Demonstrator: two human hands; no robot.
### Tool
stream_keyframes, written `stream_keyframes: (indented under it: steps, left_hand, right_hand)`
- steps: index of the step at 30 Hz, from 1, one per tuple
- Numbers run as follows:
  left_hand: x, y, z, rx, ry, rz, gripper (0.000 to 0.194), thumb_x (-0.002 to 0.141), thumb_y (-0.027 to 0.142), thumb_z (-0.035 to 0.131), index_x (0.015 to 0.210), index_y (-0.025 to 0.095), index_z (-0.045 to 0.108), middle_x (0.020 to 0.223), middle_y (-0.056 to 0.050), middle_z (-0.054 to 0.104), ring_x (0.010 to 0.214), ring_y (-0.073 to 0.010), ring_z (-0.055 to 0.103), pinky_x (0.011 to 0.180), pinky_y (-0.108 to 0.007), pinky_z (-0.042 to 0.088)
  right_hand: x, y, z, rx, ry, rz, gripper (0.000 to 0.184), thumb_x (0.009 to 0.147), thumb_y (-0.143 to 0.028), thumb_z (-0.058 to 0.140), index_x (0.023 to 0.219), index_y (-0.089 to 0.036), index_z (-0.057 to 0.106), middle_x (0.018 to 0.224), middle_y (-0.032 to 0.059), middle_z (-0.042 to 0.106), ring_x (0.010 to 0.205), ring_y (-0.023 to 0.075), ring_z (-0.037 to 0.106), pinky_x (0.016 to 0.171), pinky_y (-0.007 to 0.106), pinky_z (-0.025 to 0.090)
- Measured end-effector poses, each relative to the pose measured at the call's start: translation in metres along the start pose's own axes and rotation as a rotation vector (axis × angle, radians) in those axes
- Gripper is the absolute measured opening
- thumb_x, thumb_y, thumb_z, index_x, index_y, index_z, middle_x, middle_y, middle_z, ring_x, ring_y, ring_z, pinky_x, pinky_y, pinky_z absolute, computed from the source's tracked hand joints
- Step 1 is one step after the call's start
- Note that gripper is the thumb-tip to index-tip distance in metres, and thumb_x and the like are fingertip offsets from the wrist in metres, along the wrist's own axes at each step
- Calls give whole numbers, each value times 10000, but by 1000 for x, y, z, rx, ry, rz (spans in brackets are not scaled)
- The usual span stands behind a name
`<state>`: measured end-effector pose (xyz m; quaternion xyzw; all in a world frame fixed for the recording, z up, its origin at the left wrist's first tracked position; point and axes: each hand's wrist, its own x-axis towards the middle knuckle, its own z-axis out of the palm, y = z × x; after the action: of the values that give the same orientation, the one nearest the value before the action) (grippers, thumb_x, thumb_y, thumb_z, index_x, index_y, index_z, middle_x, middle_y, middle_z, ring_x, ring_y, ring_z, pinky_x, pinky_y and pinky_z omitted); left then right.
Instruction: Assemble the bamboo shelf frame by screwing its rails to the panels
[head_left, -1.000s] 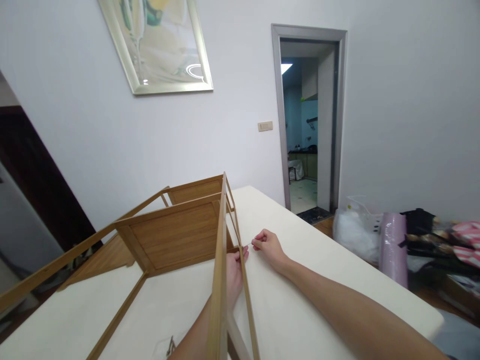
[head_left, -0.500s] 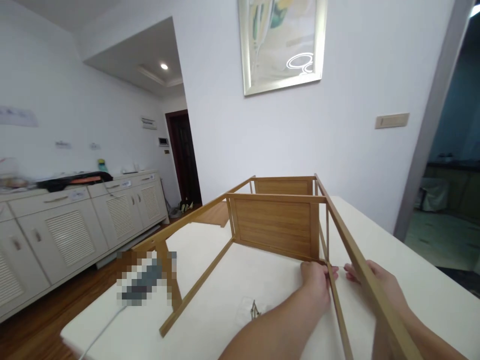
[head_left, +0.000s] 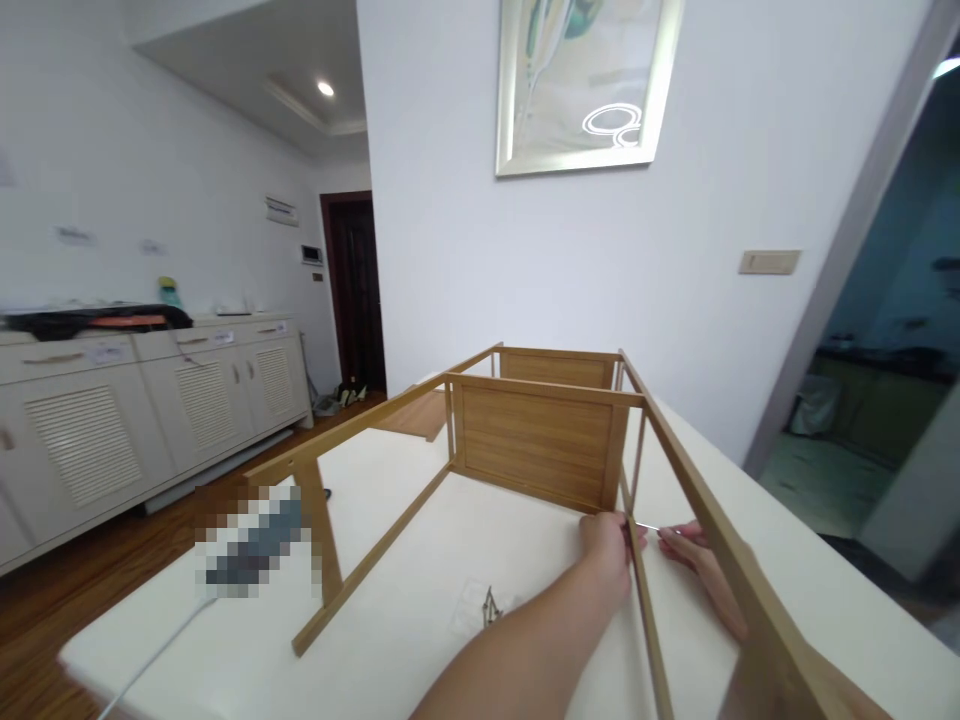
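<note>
A wooden rack frame (head_left: 544, 440) lies on its side on a white table (head_left: 405, 640), its slim rails running toward me. My left hand (head_left: 606, 545) is closed around the lower right rail (head_left: 646, 605), by the corner of the brown shelf panel. Just right of that joint, my right hand (head_left: 694, 555) pinches a thin metal rod (head_left: 649, 527), seen beneath the upper right rail (head_left: 701, 490). The rod's far end meets the joint by my left fingers; its tip is hidden. Several loose bolts (head_left: 490, 608) lie on clear plastic near my left forearm.
A blurred-out device (head_left: 259, 550) with a white cable lies at the table's left. A flat wooden board (head_left: 409, 412) rests behind the frame. White cabinets (head_left: 202, 400) line the left wall, and a wall (head_left: 555, 270) with a framed picture stands beyond the table.
The camera view has shifted, so the rack and table sit farther left in the picture. More of the metal rod shows between my hands. Both hands remain at the same joint.
</note>
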<state>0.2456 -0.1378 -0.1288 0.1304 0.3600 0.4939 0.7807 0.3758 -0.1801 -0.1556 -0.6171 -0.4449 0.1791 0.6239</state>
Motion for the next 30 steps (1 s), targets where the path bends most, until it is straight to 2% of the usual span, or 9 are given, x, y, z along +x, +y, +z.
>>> stream_keyframes:
  steps: [2,4,6,10,14,20,25,30]
  left_hand:
    - [-1,0,-1,18,-12,-2,171,731,52,612,569,100,587,522,-80,606,490,-154,611,525,-240,507]
    - [0,-1,-3,31,-26,-8,158,765,51,581,616,98,607,543,-70,618,511,-145,625,573,-238,530]
    - [0,-2,-4,49,-45,-26,144,789,47,568,663,101,613,595,-83,650,572,-161,664,629,-254,558]
    - [-1,-1,-6,63,-59,-25,180,870,70,502,720,130,582,628,-74,657,629,-166,696,683,-262,579]
    - [-4,-2,-7,58,-79,-22,186,912,96,447,782,129,576,635,-71,657,559,-146,667,637,-258,582]
    - [-7,-2,-7,40,-101,-28,169,916,138,461,786,138,569,587,-59,631,503,-153,642,538,-248,563]
    - [-7,-3,-8,28,-112,-19,138,889,108,489,775,144,559,627,-67,658,539,-154,663,586,-262,584]
    - [-4,-6,-9,49,-105,-19,142,828,32,507,762,136,578,618,-65,661,560,-161,677,632,-281,598]
  right_hand:
    - [-4,-11,-2,-5,-47,34,293,605,-446,769,670,-187,647,651,71,709,619,219,667,610,329,544]
    - [-8,-21,-3,-88,-13,-2,297,620,-463,746,633,-192,624,544,30,638,543,192,600,549,313,487]
    - [-10,-27,-4,-121,-35,-19,283,633,-452,728,628,-194,612,535,10,615,523,173,559,526,297,441]
    - [-12,-27,-6,-112,-7,-25,209,642,-381,703,665,-186,631,589,14,644,576,172,576,570,290,442]
    - [-11,-21,-6,-76,-10,-18,161,655,-330,660,707,-178,654,623,19,668,604,178,608,622,300,468]
    - [-10,-21,-10,-18,-40,-3,198,671,-342,640,749,-170,698,669,39,706,662,202,659,693,325,510]
    - [-12,-24,-12,29,-55,22,242,685,-366,628,764,-159,726,702,67,727,707,222,683,745,352,536]
    - [-13,-29,-13,28,-36,29,225,662,-344,674,763,-161,761,679,54,718,694,211,651,733,345,524]
